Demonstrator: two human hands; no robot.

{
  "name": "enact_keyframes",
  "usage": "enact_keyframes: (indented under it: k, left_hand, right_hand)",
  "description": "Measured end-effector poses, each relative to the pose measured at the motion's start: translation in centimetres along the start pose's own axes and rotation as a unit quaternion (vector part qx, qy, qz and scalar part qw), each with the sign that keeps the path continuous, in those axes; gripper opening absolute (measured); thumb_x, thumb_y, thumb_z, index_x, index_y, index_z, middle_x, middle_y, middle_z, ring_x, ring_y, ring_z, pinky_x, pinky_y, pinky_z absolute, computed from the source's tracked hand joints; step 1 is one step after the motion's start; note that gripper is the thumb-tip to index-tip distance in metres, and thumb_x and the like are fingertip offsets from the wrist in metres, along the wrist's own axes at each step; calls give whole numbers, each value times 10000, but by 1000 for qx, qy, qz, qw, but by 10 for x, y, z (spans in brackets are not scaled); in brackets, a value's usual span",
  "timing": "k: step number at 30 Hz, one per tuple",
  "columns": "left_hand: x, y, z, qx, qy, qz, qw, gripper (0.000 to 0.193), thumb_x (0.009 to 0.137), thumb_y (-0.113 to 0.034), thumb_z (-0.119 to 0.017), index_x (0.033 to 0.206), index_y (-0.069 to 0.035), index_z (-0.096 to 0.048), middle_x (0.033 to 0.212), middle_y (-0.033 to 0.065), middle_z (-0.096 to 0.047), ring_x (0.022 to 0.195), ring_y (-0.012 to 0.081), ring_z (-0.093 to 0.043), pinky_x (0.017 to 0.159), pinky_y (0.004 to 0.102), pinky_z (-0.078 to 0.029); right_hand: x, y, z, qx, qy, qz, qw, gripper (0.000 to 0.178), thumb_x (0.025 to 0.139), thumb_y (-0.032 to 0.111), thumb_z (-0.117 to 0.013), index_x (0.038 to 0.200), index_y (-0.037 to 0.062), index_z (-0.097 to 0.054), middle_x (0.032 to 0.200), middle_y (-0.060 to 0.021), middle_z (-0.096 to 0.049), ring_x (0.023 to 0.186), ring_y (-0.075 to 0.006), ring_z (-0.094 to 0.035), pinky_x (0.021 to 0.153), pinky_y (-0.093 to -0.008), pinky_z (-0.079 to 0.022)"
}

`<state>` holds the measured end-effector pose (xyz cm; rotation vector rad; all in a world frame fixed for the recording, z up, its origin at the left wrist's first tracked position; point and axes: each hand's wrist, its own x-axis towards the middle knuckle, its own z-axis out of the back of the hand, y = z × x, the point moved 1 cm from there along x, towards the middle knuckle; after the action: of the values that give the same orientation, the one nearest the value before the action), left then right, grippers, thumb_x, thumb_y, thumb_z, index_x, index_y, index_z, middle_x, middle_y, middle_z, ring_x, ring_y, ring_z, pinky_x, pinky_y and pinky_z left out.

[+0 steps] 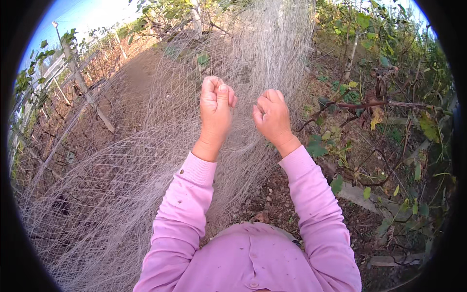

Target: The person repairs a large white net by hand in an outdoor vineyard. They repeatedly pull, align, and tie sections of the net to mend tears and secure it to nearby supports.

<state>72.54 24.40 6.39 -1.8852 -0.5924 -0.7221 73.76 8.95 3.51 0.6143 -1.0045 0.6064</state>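
Fine whitish netting (121, 165) fills the left and middle of the view, spread wide at the lower left. Farther off it draws into a thick hanging bunch (284, 44). Both my hands are raised in front of me against this mesh, a small gap apart. My left hand (216, 104) is closed, thumb pressed over the curled fingers, with thin strands about it. Closed too, my right hand (273, 117) has its fingers curled in beside the bunched strands. The mesh inside both fists is mostly hidden by the fingers.
Vines with green and browning leaves (379, 112) crowd the right side, a bare woody branch (369, 104) reaching toward my right hand. Pale posts (90, 95) lean at the left. A grey beam (365, 197) lies at the lower right. Brown soil (143, 73) shows beyond the mesh.
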Motion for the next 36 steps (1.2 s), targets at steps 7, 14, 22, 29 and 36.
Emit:
enact_keyframes:
  k: [7,14,22,29,36]
  left_hand:
    - [-78,22,37,207,-24,24,978,96,1049,-90,-435,958,-86,-407,739,-11,-434,652,75,-406,591,243,-393]
    - [-127,-2,30,186,6,75,980,119,1056,-134,-458,959,-74,-422,700,0,-455,609,72,-413,559,239,-394]
    - [-83,-71,-14,-289,66,89,951,102,1074,-201,-426,1006,-128,-446,706,-14,-396,583,87,-340,540,247,-325]
    - [-41,-124,-28,-486,138,5,863,74,1061,-153,-450,1025,-89,-448,764,-2,-428,613,74,-377,567,238,-366]
    - [-28,-4,-49,-275,-93,170,942,69,1007,-172,-586,982,-111,-566,924,-10,-579,794,101,-505,770,304,-460]
  right_hand:
    - [-18,-9,-8,-7,26,8,1000,127,730,45,-667,711,39,-542,841,-103,-530,852,-326,-532,732,-433,-478]
    - [3,-24,-11,6,-10,-6,1000,165,735,47,-682,718,41,-518,859,-103,-524,856,-329,-526,739,-417,-462]
    - [-11,-15,-31,190,27,-102,976,162,842,97,-697,925,39,-571,1013,-87,-564,934,-241,-574,844,-337,-475]
    - [-19,-30,-15,235,64,-166,956,222,949,169,-635,1112,27,-585,1155,-54,-595,1053,-163,-569,943,-309,-456]
    - [-18,-45,5,481,97,-259,832,205,881,97,-630,1069,22,-593,1210,-46,-604,1145,-153,-562,996,-327,-447]
